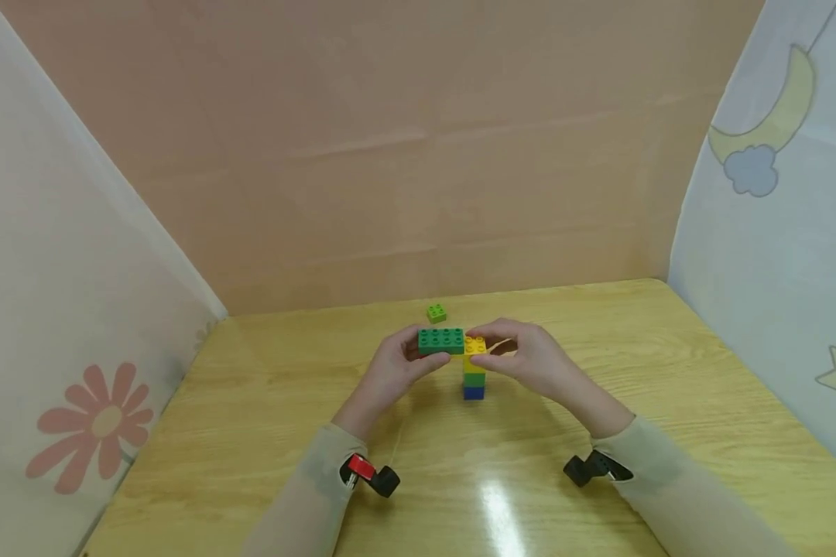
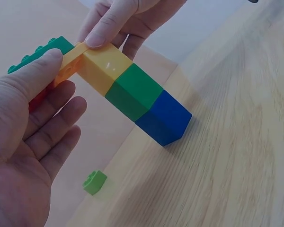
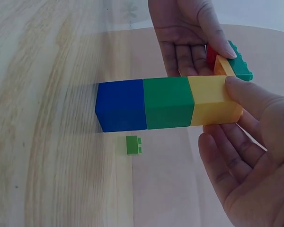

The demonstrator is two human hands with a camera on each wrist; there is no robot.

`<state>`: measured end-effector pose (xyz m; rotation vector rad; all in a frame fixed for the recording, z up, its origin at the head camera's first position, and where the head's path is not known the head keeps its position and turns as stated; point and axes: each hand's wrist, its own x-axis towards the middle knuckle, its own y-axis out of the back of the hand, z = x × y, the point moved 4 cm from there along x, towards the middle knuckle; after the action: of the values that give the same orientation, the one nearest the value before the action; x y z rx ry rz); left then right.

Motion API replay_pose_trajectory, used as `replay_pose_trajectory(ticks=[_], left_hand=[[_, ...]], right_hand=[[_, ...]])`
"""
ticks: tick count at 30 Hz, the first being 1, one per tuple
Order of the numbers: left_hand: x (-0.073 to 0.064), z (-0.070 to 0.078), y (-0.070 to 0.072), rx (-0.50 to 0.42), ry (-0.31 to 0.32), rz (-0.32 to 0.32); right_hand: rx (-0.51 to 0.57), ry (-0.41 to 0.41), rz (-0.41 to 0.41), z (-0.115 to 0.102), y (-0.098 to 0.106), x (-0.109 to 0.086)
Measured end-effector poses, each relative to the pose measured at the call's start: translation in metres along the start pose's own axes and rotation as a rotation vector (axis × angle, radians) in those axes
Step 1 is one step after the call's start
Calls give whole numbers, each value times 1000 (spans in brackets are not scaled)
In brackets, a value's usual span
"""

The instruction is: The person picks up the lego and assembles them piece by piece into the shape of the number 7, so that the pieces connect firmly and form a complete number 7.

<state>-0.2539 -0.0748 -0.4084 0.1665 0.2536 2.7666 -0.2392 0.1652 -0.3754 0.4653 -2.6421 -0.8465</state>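
A small tower of toy building blocks stands upright on the table, with a blue block (image 2: 163,118) at the bottom, a green block (image 2: 134,92) in the middle and a yellow block (image 2: 104,68) above. From its top an orange flat piece (image 3: 223,66) sticks out leftward, carrying a long green brick (image 1: 441,341). Below that overhang shows a bit of red brick (image 3: 211,56), mostly hidden by fingers. My left hand (image 1: 399,362) pinches the overhanging bricks, its thumb along the near side. My right hand (image 1: 529,360) grips the tower's top between thumb and fingers.
A small lime-green block (image 1: 436,312) lies behind the tower near the back edge of the wooden table (image 1: 265,433). A plain tan backdrop (image 1: 404,155) rises behind, and patterned white panels (image 1: 759,286) flank the table on both sides.
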Motion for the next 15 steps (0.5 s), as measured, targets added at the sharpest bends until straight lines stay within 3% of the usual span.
replay_pose_trajectory(ticks=[4, 8, 12, 15], left_hand=[[-4, -3, 5, 38, 20, 6], [-8, -5, 9, 85, 3, 17], [-10, -9, 14, 109, -13, 35], [-12, -12, 18, 107, -8, 47]], right_hand=[[20, 1, -23, 1, -4, 2], [49, 7, -90, 4, -5, 5], [74, 21, -138, 10, 1, 9], [88, 16, -124, 16, 10, 14]])
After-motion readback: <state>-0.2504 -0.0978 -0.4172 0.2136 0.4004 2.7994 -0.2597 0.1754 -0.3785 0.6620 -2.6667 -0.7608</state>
